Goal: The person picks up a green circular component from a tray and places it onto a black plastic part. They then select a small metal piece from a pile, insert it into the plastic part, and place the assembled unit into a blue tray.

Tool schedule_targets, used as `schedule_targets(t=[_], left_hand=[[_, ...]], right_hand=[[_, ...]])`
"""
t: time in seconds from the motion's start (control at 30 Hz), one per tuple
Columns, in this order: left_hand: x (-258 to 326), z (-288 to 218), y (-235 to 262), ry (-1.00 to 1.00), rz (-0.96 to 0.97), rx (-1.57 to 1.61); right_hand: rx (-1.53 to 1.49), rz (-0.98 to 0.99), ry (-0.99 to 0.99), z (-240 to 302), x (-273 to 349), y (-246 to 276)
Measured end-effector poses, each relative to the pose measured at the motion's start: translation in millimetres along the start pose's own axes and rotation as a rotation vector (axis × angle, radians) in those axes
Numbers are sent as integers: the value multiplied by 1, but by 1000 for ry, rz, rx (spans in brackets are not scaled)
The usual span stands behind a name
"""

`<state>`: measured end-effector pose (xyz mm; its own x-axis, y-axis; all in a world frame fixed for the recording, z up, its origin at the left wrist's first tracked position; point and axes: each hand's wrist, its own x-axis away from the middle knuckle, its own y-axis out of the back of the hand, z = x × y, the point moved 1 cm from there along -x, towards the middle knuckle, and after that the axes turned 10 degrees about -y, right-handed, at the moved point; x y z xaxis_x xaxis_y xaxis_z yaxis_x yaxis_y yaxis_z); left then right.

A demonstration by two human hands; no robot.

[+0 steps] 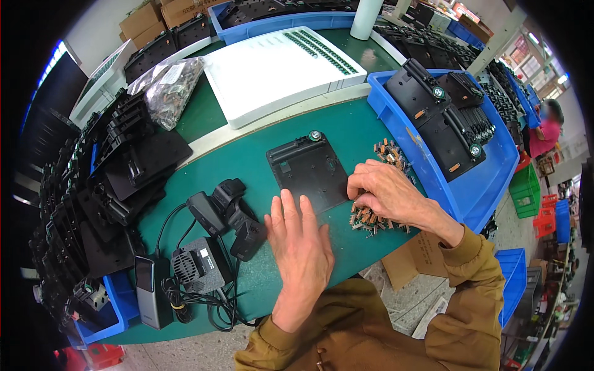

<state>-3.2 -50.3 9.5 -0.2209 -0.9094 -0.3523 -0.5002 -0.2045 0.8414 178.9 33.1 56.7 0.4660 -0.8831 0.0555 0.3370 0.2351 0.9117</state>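
Note:
A flat black plastic panel (309, 176) lies on the green table in front of me, with a raised tube along its far edge and a round metal piece at one corner. My left hand (300, 244) is stretched out flat over the table, its fingertips at the panel's near edge. Beside the panel's right edge, my right hand (390, 191) is curled with thumb and fingers together over a pile of small orange-and-metal electronic parts (368, 221). Whatever those fingers pinch is hidden. More of the pile (388, 151) shows beyond the hand.
A blue bin (455, 195) with similar black panels stands at right. A white tray (278, 77) with rows of green parts lies beyond. Left are stacked black panels (148, 161), a power bank (153, 290), cables and a black strapped device (226, 213). One person (544, 133) is far right.

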Motion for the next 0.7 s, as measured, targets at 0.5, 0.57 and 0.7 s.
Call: schedule_targets(t=[0.5,0.57,0.7], left_hand=[[-1,1,3,-45,-33,0],[0,2,1,-44,-38,7],[0,1,2,-36,-34,12]], right_hand=[[-318,-19,-33,0,-32,5],[-381,17,-100,0,-38,2],[-337,-98,-30,1,-47,-1]])
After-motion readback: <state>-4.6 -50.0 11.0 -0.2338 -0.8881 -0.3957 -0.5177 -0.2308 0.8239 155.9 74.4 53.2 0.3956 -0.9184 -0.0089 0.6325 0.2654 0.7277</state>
